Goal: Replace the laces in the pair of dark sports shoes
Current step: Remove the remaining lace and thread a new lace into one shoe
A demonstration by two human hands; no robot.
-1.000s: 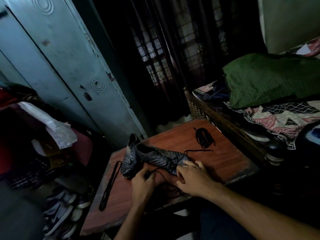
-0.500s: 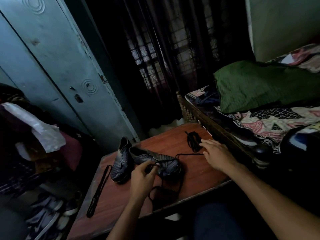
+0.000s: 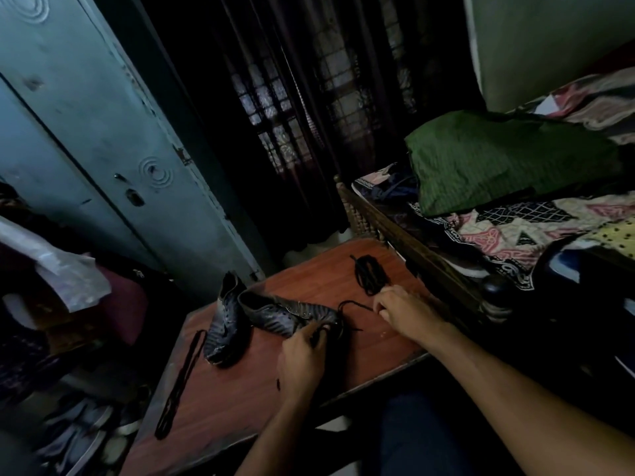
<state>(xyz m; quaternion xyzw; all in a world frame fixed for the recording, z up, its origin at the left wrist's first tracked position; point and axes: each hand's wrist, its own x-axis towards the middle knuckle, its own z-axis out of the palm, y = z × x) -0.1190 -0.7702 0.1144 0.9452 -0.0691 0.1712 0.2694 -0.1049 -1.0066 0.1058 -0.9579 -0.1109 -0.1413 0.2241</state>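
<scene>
Bed (image 3: 515,235) on my right, patterned sheet, green folded cloth (image 3: 508,159) on top. Blue-grey metal cupboard (image 3: 103,132) to the left, dark curtain (image 3: 309,115) at the back between them.

Reddish wooden bench (image 3: 309,269) in front of me carries everything for the job. Two dark sports shoes on it, heels touching: near shoe (image 3: 292,312) lies across the bench, toe towards my right; second shoe (image 3: 225,324) sits left of it, angled towards me. Flat black lace (image 3: 180,379) stretched out on the bench left of the shoes, apart from them. Bundled black lace (image 3: 369,273) at the far right of the bench.

Left hand (image 3: 304,362) at the near shoe's toe end, fingers curled, pinching a loose black lace (image 3: 318,333) there. Right hand (image 3: 409,309) just below the bundle, fingers curled on the loose lace strand (image 3: 357,305) that runs back to the shoe.
</scene>
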